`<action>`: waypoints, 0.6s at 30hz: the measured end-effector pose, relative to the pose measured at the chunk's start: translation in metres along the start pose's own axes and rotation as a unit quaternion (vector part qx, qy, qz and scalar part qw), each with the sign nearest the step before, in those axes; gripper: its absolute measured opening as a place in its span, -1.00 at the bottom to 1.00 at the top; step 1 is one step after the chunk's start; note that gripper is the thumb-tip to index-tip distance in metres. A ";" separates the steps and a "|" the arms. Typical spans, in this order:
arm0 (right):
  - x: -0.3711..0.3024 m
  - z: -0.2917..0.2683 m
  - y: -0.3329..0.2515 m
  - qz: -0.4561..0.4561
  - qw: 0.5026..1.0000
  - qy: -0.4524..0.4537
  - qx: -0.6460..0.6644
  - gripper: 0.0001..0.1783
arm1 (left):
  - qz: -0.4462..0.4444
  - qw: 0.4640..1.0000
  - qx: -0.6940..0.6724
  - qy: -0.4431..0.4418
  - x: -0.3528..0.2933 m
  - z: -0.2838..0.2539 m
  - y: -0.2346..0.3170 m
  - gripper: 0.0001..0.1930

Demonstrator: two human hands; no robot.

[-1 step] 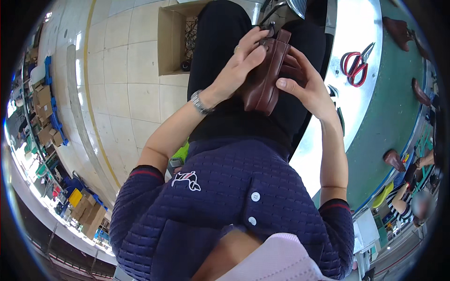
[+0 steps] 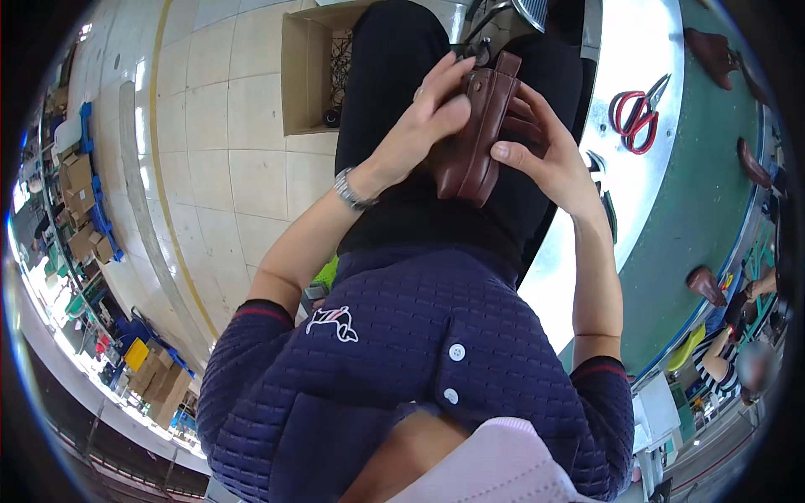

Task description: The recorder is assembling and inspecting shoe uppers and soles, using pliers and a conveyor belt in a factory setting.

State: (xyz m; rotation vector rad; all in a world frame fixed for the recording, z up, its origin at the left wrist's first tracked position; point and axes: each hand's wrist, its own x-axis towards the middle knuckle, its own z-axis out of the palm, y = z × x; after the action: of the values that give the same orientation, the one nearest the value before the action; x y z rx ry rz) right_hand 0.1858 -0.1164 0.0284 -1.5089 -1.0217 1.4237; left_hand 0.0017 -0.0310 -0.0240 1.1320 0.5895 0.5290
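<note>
Scissors (image 2: 649,106) lie right of the brown case (image 2: 481,134); box (image 2: 305,80) left.

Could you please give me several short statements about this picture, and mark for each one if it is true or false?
1. The left hand is at the left side of the brown leather pouch. True.
2. The red-handled scissors are in the right hand. False: the scissors lie on the shiny metal surface, to the right of that hand.
3. A silver-coloured band is on the left wrist. True.
4. The cardboard box stands to the right of the person's legs. False: the box is to their left.
5. The shirt is dark blue with light buttons. True.
</note>
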 end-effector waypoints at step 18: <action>0.001 0.006 -0.002 -0.031 0.992 0.016 -0.125 -0.08 | -0.015 0.972 0.228 -0.047 -0.041 0.025 0.036 0.05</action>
State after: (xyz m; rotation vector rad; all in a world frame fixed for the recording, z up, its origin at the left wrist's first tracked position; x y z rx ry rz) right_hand 0.1796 -0.1142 0.0297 -1.6556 -1.2535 1.2608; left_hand -0.0149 -0.0627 0.0240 1.5715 0.6643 0.3156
